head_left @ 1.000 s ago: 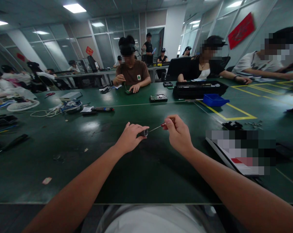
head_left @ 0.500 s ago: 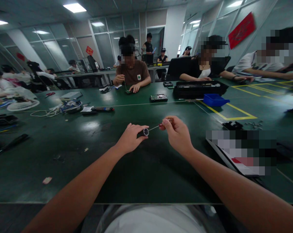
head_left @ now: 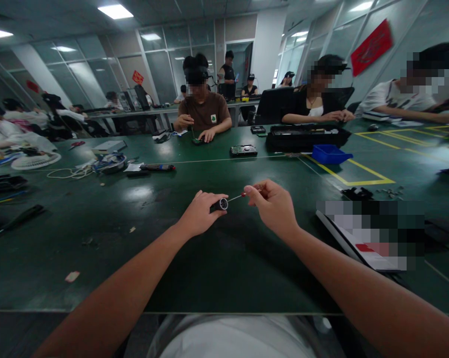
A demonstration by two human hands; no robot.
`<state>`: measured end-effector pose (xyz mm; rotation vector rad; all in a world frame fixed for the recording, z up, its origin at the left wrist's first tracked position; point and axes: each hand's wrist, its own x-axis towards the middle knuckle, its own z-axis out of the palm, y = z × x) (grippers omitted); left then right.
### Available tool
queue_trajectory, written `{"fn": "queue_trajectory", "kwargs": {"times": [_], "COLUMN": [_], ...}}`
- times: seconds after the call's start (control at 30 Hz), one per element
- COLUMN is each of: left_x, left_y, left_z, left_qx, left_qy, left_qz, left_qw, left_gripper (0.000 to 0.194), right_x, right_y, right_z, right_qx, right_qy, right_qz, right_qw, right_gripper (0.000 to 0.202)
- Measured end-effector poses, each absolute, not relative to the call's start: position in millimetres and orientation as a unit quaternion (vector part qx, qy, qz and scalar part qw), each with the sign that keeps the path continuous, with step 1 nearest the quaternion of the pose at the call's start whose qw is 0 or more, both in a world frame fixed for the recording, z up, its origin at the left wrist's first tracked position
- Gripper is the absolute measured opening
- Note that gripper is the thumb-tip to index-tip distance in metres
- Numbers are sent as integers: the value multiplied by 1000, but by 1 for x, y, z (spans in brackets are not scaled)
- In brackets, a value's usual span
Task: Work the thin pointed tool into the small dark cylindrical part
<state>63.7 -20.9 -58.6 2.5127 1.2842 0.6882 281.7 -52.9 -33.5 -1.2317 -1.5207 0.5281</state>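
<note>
In the middle of the view, my left hand [head_left: 199, 214] is closed round a small black cylindrical part [head_left: 221, 204], whose round, silver-rimmed end faces right. My right hand [head_left: 274, 205] grips a screwdriver [head_left: 244, 194] with a reddish handle, mostly hidden by the fingers. Its thin metal shaft points left, and the tip is at the open end of the black part. Whether the tip touches anything inside is too small to tell. Both hands are above the green table [head_left: 224, 268].
A blue tray [head_left: 331, 154] and a long black casing [head_left: 307, 137] lie at the back right. Nearer are black pieces [head_left: 357, 193], small screws and a partly blurred booklet [head_left: 358, 248]. Tools and cables lie left. Across the table, a person in brown [head_left: 204, 112] handles a small board.
My right hand has shifted slightly, its fingers rolled a little round the handle. My left hand is nearly still. Across the table at right, a person's hands have come together and moved right.
</note>
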Motion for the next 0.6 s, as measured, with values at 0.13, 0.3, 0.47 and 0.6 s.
{"fn": "queue_trajectory", "kwargs": {"times": [0.13,0.3,0.47,0.6], "left_x": [63,63,64,63], "left_y": [-20,-20,-20,-20], "left_z": [-60,-60,-60,-59], "left_qx": [860,860,858,852], "left_qy": [441,445,443,445], "left_qz": [230,227,234,249], "left_qw": [112,108,113,117], "left_gripper": [43,43,42,41], "right_x": [284,284,283,283], "right_y": [-54,-52,-52,-51], "right_z": [-36,-39,-40,-41], "right_qx": [-476,-480,-496,-479], "right_qy": [-687,-696,-706,-710], "right_qz": [187,199,157,184], "right_qw": [517,496,481,482], "right_gripper": [14,21,27,22]}}
